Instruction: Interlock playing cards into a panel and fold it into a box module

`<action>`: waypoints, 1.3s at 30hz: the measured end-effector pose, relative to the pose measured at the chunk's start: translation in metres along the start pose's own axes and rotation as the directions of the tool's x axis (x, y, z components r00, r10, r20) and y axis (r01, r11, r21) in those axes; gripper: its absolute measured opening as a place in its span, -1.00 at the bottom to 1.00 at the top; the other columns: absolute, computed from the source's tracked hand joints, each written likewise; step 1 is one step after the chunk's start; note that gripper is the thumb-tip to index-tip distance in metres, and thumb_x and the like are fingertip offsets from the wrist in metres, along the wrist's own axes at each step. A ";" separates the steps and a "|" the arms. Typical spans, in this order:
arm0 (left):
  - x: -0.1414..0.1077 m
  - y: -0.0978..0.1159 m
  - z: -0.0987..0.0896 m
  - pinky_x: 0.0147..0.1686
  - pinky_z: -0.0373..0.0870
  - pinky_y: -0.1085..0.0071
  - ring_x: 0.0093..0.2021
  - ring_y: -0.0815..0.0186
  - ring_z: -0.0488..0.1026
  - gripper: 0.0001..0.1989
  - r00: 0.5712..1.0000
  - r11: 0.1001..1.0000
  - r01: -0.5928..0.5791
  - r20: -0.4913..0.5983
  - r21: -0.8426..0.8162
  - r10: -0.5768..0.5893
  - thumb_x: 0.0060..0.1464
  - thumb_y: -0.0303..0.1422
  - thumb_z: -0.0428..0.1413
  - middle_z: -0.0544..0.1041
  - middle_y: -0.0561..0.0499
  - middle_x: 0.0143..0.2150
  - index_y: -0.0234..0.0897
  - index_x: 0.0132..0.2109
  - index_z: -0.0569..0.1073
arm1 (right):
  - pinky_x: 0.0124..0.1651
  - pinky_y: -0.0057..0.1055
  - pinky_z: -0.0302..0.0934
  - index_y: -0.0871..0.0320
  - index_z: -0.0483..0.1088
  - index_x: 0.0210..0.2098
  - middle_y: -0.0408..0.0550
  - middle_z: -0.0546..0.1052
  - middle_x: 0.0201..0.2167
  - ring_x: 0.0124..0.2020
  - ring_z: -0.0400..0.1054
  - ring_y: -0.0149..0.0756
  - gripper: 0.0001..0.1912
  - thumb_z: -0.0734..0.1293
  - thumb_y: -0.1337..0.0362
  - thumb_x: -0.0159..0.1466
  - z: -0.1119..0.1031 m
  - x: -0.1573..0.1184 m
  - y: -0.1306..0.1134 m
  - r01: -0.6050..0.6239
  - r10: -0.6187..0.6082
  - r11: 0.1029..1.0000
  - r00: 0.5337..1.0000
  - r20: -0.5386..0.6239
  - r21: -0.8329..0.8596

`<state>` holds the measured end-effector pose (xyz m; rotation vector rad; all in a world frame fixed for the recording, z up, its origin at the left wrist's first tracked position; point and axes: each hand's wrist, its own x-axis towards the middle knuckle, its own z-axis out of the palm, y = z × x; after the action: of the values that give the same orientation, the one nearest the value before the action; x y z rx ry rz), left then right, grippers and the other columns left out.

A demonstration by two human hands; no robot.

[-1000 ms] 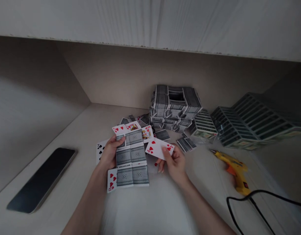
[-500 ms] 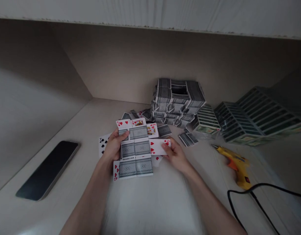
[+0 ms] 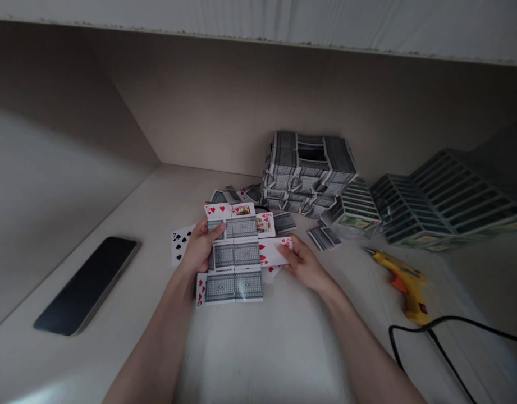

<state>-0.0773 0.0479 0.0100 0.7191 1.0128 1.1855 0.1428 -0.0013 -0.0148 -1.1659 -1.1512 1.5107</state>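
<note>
A panel of interlocked playing cards (image 3: 245, 256), mostly with patterned grey backs up, lies between my hands. My left hand (image 3: 196, 251) is closed on its left side, thumb on top and fingers hidden beneath. At the panel's right edge, my right hand (image 3: 304, 265) pinches the outer end of a four of hearts (image 3: 270, 252), whose inner end meets the middle row of backs. A king (image 3: 265, 225) sticks out on the right just above it. Along the top edge show a five of hearts (image 3: 216, 211) and a jack (image 3: 241, 210). The seven of spades (image 3: 180, 242) pokes out left of my left hand.
Behind stands a box-like structure of folded cards (image 3: 309, 174), with loose cards (image 3: 324, 235) near it. Stacked banded blocks (image 3: 447, 196) fill the right back. A yellow glue gun (image 3: 403, 283) with a black cord (image 3: 452, 317) lies right; a phone (image 3: 86, 285) lies left.
The four of hearts sits slightly further left against the panel, with a little less of it showing. Both hands keep their grips, and the view has shifted slightly.
</note>
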 end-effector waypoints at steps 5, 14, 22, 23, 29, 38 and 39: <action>0.001 -0.004 -0.001 -0.29 0.44 0.34 -0.33 0.21 0.54 -0.58 1.000 1.000 -0.023 -0.014 0.015 0.023 -0.27 -0.37 0.29 0.59 -0.01 -0.33 -0.31 -0.18 0.39 | -0.62 -0.60 -0.02 0.12 0.16 -0.41 -0.29 0.31 -0.56 -0.61 0.12 -0.53 -0.67 0.30 0.02 0.15 0.002 0.000 0.002 -0.007 0.007 0.999 1.000 0.006 -0.048; 0.001 -0.006 0.000 -0.30 0.45 0.33 -0.33 0.20 0.54 -0.59 1.000 1.000 -0.003 0.005 -0.009 0.003 -0.24 -0.36 0.28 0.59 0.01 -0.37 -0.29 -0.17 0.39 | -0.77 -0.59 -0.21 0.09 0.12 -0.36 -0.38 0.19 -0.69 -0.78 -0.10 -0.58 -0.66 0.23 -0.04 0.18 0.012 -0.004 -0.006 -0.048 0.049 0.991 0.999 0.011 -0.127; -0.001 -0.004 0.005 -0.30 0.45 0.33 -0.33 0.20 0.54 -0.56 1.000 1.000 0.024 -0.004 -0.010 -0.024 -0.28 -0.37 0.30 0.59 0.01 -0.36 -0.29 -0.18 0.37 | -0.80 -0.60 -0.20 0.11 0.11 -0.33 -0.43 0.14 -0.78 -0.83 -0.12 -0.58 -0.70 0.17 -0.01 0.23 0.022 -0.006 -0.007 -0.023 0.029 0.981 0.999 0.028 -0.191; -0.001 -0.004 0.005 -0.30 0.45 0.33 -0.33 0.20 0.54 -0.56 1.000 1.000 0.022 -0.001 -0.007 -0.022 -0.28 -0.36 0.30 0.59 0.01 -0.36 -0.29 -0.18 0.38 | -0.80 -0.60 -0.19 0.11 0.11 -0.33 -0.43 0.14 -0.78 -0.83 -0.11 -0.57 -0.70 0.16 0.00 0.23 0.023 -0.006 -0.007 -0.019 0.025 0.981 0.999 0.028 -0.192; 0.000 -0.006 0.005 -0.30 0.44 0.30 -0.33 0.18 0.54 -0.55 1.000 1.000 0.005 -0.022 0.014 -0.004 -0.30 -0.35 0.31 0.58 0.00 -0.37 -0.30 -0.19 0.39 | -0.79 -0.59 -0.14 0.11 0.12 -0.32 -0.42 0.14 -0.76 -0.82 -0.07 -0.57 -0.74 0.15 0.04 0.24 0.030 -0.007 -0.006 0.011 -0.009 0.977 1.000 0.009 -0.215; -0.001 -0.004 0.007 -0.34 0.45 0.31 -0.34 0.17 0.54 -0.57 0.999 1.000 0.026 -0.024 -0.012 -0.026 -0.31 -0.36 0.32 0.59 -0.01 -0.36 -0.31 -0.21 0.41 | -0.79 -0.60 0.02 0.10 0.15 -0.32 -0.37 0.27 -0.77 -0.81 0.14 -0.49 -0.66 0.18 -0.05 0.20 0.031 -0.005 0.000 -0.063 0.062 0.988 0.998 -0.011 -0.138; -0.001 -0.003 0.007 -0.34 0.46 0.32 -0.34 0.18 0.54 -0.57 0.999 0.999 0.038 -0.013 -0.016 -0.038 -0.30 -0.37 0.32 0.59 -0.01 -0.36 -0.31 -0.20 0.41 | -0.77 -0.59 0.06 0.11 0.17 -0.31 -0.34 0.32 -0.75 -0.79 0.20 -0.47 -0.65 0.21 -0.06 0.18 0.029 -0.005 0.000 -0.073 0.072 0.990 0.997 -0.013 -0.122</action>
<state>-0.0699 0.0466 0.0099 0.6778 1.0224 1.1658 0.1149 -0.0102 -0.0097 -1.3085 -1.2220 1.5057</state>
